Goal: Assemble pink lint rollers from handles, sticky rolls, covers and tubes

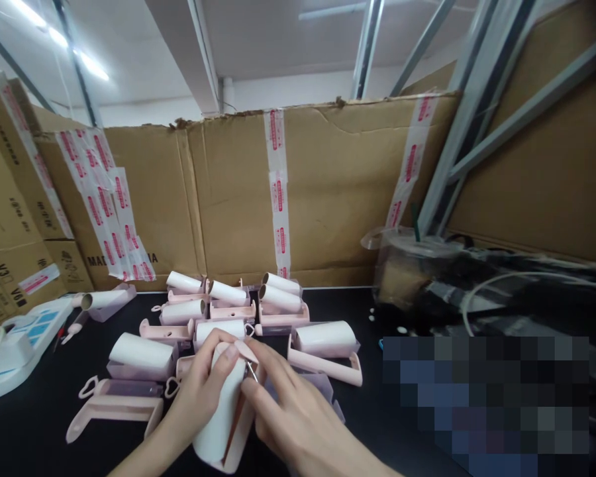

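Note:
A white paper roll [213, 429] lies along a pink roller frame [239, 445] at the front middle, its far end tipped up between my hands. My left hand [202, 384] is closed round the roll's left side, thumb on top near the far end. From the right, my right hand [291, 397] grips the frame's rounded end. A thin shiny metal piece [251, 371] shows between its thumb and forefinger; whether it is pinched or fixed to the frame I cannot tell. Close by on the left rests an empty pink frame [122, 408] beside a purple translucent part [135, 387].
Several white rolls [142, 350] with purple covers and pink frames [325, 366] spread over the black table. A white power strip [27, 338] sits at left. At right stand a plastic drink cup [407, 271] and a black bundle with cable. Cardboard walls [233, 192] close the back.

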`<state>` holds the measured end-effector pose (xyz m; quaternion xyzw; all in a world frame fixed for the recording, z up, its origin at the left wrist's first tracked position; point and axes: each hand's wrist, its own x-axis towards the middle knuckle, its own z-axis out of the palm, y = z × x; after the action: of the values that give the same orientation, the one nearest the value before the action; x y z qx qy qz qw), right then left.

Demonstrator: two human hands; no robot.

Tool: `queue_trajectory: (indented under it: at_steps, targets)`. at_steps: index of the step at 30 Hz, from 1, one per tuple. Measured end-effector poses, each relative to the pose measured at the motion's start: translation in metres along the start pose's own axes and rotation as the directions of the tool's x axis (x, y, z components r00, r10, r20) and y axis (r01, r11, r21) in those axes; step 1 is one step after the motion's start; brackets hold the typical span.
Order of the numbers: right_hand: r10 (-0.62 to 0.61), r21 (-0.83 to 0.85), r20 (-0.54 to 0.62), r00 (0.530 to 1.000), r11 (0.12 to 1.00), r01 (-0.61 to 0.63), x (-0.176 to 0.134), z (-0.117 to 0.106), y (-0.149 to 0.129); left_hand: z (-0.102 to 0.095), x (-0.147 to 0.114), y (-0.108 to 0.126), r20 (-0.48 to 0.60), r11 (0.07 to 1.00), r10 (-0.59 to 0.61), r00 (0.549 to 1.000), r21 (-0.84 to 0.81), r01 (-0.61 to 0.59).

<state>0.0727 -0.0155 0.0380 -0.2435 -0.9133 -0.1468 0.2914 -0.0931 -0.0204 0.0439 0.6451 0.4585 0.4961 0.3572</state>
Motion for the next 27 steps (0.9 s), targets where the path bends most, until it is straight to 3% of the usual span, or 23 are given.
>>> queue_trajectory:
  at_steps: [7,10,12,15,17,19,21,24,27]
  targets:
    - [0.04,0.016,-0.034,0.999,0.999,-0.04,0.006,-0.023,0.0,0.012,0.005,0.009,-0.161,0.998,0.013,0.987,-0.061,-0.023]
    - [0.106,0.026,-0.007,0.994,0.994,-0.106,0.006,-0.025,0.008,0.02,0.018,0.016,-0.224,0.996,0.064,0.972,-0.049,-0.077]
    - [0.166,0.057,-0.054,0.985,0.985,-0.163,0.005,-0.026,0.017,0.018,0.031,0.02,-0.296,0.987,0.03,0.955,-0.14,-0.074]
    - [0.315,0.144,-0.249,0.916,0.947,-0.287,0.001,-0.032,0.041,0.004,0.051,0.026,-0.454,0.913,-0.107,0.885,-0.397,-0.093]
    - [0.381,0.167,-0.325,0.865,0.924,-0.344,0.0,-0.041,0.068,-0.005,0.06,0.027,-0.493,0.866,-0.148,0.857,-0.483,-0.128]
    - [0.415,0.16,-0.38,0.827,0.91,-0.383,-0.002,-0.052,0.101,-0.009,0.062,0.026,-0.429,0.843,-0.181,0.885,-0.532,-0.085]
    - [0.473,0.086,-0.403,0.783,0.872,-0.483,-0.005,-0.06,0.136,-0.006,0.059,0.023,-0.295,0.837,-0.211,0.932,-0.547,0.016]
    - [0.556,0.003,-0.313,0.77,0.811,-0.585,-0.01,-0.058,0.18,0.0,0.049,0.013,-0.081,0.863,-0.217,0.973,-0.481,0.152]
    - [0.603,-0.025,-0.204,0.771,0.784,-0.62,-0.017,-0.038,0.205,0.002,0.043,0.003,0.041,0.906,-0.185,0.982,-0.38,0.187]
